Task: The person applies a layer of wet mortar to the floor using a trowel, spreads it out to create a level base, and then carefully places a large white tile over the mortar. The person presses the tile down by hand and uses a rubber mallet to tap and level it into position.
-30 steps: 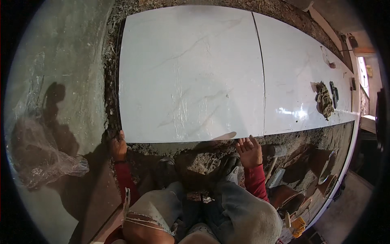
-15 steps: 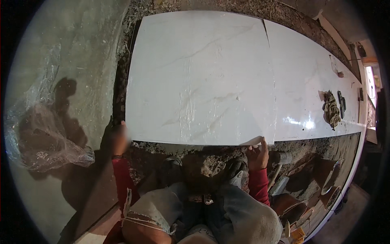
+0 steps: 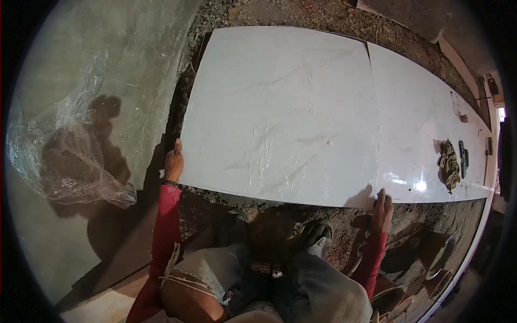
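Observation:
A large white slab tile (image 3: 280,118) with faint grey veining lies flat, its near edge toward my legs. A second white tile (image 3: 414,129) meets it along a seam on the right. My left hand (image 3: 173,166) is closed around the first tile's left edge by the near corner, fingers partly hidden. At the near edge, close to the seam, my right hand (image 3: 382,211) reaches up with fingers stretched out. Its fingertips are at the tile border; whether they press on it cannot be made out.
Crumpled clear plastic film (image 3: 81,161) lies on the concrete (image 3: 140,59) at left. A dark rag (image 3: 448,164) and a dark tool (image 3: 463,159) rest on the second tile. Buckets (image 3: 436,255) stand at the lower right. Rough soil surrounds the tiles, and my shoes are on it.
My right hand has let go of the near edge and moved right, to beside the seam. My left hand has shifted slightly up along the left edge. The view has also shifted.

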`<state>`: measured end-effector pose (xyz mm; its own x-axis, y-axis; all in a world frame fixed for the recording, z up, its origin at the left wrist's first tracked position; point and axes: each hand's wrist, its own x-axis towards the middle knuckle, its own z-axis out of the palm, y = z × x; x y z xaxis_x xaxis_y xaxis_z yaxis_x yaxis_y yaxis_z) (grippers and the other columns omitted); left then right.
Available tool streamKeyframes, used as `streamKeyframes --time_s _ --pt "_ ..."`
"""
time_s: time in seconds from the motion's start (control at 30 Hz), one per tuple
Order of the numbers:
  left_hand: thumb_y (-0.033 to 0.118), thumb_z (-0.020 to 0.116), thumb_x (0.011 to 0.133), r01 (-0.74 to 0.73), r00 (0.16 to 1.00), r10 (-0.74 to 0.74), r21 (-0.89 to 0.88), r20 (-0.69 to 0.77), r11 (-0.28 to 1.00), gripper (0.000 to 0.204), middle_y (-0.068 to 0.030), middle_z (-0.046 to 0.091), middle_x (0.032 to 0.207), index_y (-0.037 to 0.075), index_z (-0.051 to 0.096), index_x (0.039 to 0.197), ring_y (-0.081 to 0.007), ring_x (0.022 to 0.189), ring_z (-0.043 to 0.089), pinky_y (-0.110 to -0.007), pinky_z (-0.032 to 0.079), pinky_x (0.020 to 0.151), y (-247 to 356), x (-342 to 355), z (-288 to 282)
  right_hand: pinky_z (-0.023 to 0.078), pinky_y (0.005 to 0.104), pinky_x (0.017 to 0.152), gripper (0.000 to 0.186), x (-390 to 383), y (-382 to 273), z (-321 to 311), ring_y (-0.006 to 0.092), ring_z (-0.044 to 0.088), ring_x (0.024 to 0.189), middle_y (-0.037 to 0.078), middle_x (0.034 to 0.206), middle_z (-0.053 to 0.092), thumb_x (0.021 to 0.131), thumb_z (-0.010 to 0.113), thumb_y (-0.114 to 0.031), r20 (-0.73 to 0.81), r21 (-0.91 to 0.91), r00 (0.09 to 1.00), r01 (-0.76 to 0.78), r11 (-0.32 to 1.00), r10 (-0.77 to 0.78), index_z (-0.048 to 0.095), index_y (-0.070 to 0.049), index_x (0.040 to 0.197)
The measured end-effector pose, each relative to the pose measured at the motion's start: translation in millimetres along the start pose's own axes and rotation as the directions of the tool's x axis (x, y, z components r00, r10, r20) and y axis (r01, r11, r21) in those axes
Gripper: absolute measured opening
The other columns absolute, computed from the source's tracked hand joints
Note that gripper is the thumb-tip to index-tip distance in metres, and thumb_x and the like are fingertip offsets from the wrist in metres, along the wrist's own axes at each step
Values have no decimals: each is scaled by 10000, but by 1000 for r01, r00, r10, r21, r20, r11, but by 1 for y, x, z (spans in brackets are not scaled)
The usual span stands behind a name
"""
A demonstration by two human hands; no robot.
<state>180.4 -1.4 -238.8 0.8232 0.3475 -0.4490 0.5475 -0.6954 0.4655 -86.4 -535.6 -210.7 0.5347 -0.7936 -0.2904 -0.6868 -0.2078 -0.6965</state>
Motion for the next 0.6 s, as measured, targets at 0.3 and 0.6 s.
streamKeyframes --time_s 0.3,0.6 --pt "676 337 904 -165 980 151 -104 -127 981 848 -252 640 1061 -109 614 1069 -355 1004 587 -430 418 906 -5 -21 11 339 300 493 633 91 -20 68 90 396 532 1 544 474 915 523 -524 5 322 1000 13 947 -15 618 49 664" --pt "599 341 944 -165 953 175 64 -246 984 777 -294 508 605 -86 523 625 -429 578 461 -507 328 592 27 -83 -72 428 412 585 726 58 -80 -20 250 542 546 171 548 580 886 457 -621 83 -281 996 55 958 -33 668 48 699"
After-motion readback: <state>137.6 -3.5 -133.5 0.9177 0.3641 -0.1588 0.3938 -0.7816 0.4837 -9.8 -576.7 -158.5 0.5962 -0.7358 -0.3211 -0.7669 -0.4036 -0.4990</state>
